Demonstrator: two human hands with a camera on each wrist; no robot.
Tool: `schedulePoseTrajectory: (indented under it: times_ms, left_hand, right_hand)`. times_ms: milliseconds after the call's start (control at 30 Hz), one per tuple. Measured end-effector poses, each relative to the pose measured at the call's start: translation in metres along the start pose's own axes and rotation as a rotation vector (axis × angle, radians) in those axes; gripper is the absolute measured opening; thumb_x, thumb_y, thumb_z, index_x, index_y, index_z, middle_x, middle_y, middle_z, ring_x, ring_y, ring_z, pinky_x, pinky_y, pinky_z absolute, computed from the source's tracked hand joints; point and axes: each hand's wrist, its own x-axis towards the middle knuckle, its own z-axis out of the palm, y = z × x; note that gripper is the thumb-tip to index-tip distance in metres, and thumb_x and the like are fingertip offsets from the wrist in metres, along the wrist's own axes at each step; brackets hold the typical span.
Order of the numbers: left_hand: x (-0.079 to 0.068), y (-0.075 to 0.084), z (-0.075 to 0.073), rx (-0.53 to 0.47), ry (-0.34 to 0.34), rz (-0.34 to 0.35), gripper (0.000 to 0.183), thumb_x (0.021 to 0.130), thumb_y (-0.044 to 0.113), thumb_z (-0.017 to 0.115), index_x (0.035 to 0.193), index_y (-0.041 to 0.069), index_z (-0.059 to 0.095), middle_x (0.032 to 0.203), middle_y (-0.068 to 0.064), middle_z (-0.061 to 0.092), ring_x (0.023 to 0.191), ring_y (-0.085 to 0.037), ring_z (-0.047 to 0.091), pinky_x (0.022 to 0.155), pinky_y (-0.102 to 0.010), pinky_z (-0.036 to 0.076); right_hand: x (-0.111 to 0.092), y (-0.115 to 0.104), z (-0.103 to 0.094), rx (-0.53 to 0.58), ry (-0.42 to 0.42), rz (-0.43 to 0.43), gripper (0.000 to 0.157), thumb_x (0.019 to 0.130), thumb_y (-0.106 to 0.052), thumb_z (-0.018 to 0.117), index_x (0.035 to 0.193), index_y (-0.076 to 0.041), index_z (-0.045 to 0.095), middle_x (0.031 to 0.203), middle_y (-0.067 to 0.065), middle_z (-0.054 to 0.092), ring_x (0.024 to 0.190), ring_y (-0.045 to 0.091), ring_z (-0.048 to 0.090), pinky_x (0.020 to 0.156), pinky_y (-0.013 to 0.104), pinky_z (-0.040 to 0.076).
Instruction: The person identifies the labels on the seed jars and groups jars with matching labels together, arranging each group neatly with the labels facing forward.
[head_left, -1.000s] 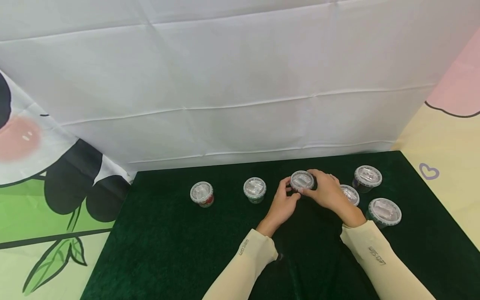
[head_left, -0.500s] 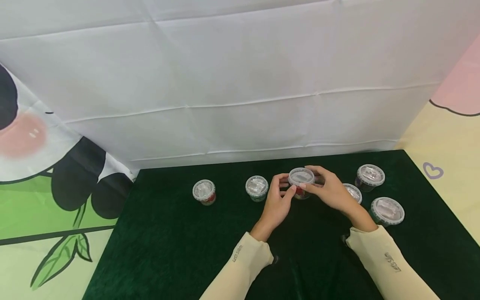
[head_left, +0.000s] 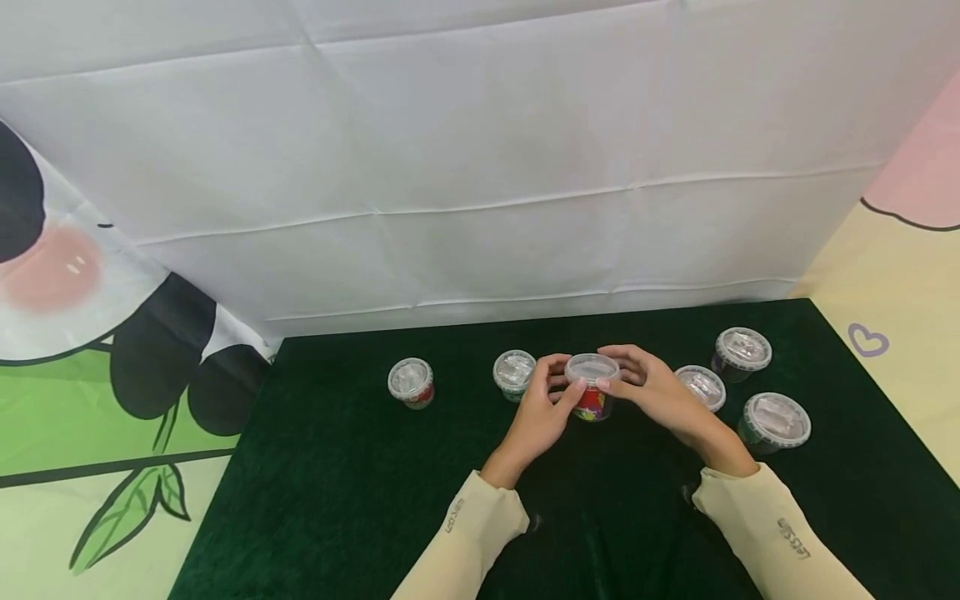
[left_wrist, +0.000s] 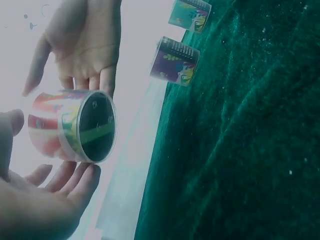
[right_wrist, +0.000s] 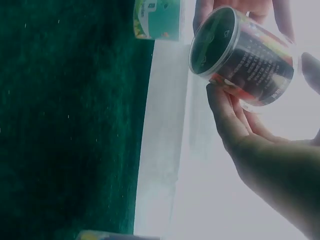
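A small clear plastic tub with a translucent lid and a colourful red label is held up between both hands. My left hand grips its left side, the thumb at the front just under the lid. From the other side my right hand holds it, thumb near the lid's front edge and fingers behind. In the left wrist view the tub shows its round base, clear of the green cloth. The right wrist view shows a dark printed panel on the tub, with right-hand fingers against its side.
A lidded tub stands just left of the left hand, and another tub farther left. Near the right forearm are three more tubs, one partly behind the wrist. Dark green cloth covers the table; a white sheet hangs behind.
Both hands have lifted the tub and brought it slightly left and towards me. Its red label, hidden at first, now shows below the lid.
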Motion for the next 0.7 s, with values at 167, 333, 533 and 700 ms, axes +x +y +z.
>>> schedulePoseTrajectory:
  times_ms: [167,333,533,700]
  left_hand:
    - [-0.008,0.002,-0.007,-0.032,-0.071,-0.065,0.054,0.112,0.026,0.054,0.16,0.008,0.036,0.154,-0.019,0.05,0.137,-0.033,0.055,0.114,-0.049,0.048]
    - [-0.015,0.005,-0.011,-0.042,-0.042,-0.095,0.053,0.111,0.027,0.056,0.158,0.006,0.042,0.151,-0.018,0.052,0.135,-0.032,0.057,0.113,-0.047,0.05]
    - [-0.021,0.008,-0.01,-0.042,0.091,-0.069,0.052,0.108,0.023,0.063,0.153,0.002,0.045,0.142,-0.018,0.057,0.126,-0.031,0.06,0.108,-0.048,0.053]
    - [-0.024,0.009,-0.008,-0.017,0.164,-0.046,0.05,0.106,0.024,0.067,0.149,0.003,0.049,0.139,-0.018,0.058,0.123,-0.031,0.061,0.106,-0.05,0.053]
  right_hand:
    - [-0.002,-0.002,0.006,0.042,-0.034,0.012,0.057,0.107,-0.022,0.063,0.151,0.004,0.04,0.15,0.028,0.047,0.143,0.05,0.046,0.117,0.069,0.036]
    - [-0.005,-0.003,0.013,0.06,-0.061,0.002,0.057,0.109,-0.023,0.059,0.154,0.004,0.037,0.151,0.028,0.047,0.142,0.047,0.048,0.118,0.067,0.038]
    - [-0.008,-0.007,0.026,0.057,-0.028,0.002,0.058,0.111,-0.023,0.057,0.158,0.002,0.033,0.152,0.028,0.047,0.143,0.047,0.048,0.118,0.062,0.04]
    - [-0.009,-0.01,0.039,0.068,0.033,-0.001,0.056,0.112,-0.02,0.056,0.158,0.001,0.034,0.151,0.028,0.049,0.142,0.044,0.051,0.116,0.059,0.043]
